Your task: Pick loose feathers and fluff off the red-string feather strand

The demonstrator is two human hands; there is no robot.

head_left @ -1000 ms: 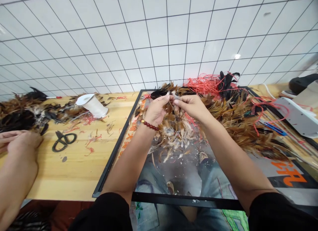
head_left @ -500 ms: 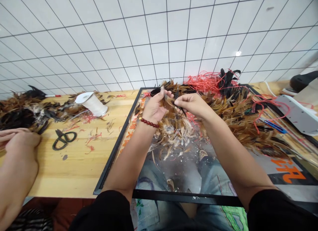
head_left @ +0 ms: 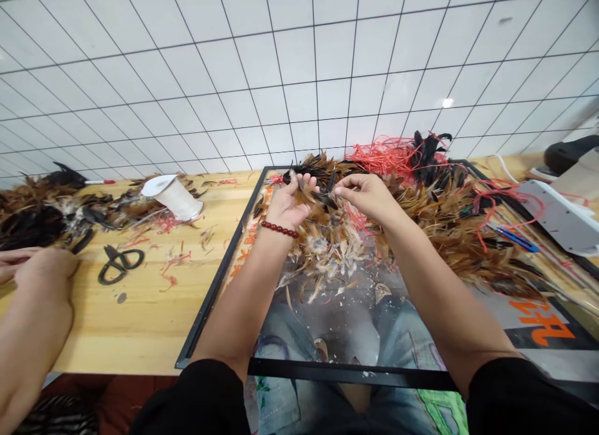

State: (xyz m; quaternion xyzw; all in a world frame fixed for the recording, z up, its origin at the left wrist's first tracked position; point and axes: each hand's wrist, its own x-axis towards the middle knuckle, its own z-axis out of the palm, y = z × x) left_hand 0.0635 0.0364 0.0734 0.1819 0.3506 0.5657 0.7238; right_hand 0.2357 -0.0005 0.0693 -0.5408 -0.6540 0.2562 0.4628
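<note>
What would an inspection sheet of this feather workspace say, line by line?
Surface: wooden table with a black-framed glass panel set in it.
Job's things: left hand holds a small bunch of feathers; right hand pinches one at it, above the brown feather pile.
Clutter: scissors, white spool, red string tangle, feather scraps.
Hands: both closed on feathers.
Cables: white cord at far right.
Surroundings: white tiled wall; another person's hands at left.
</note>
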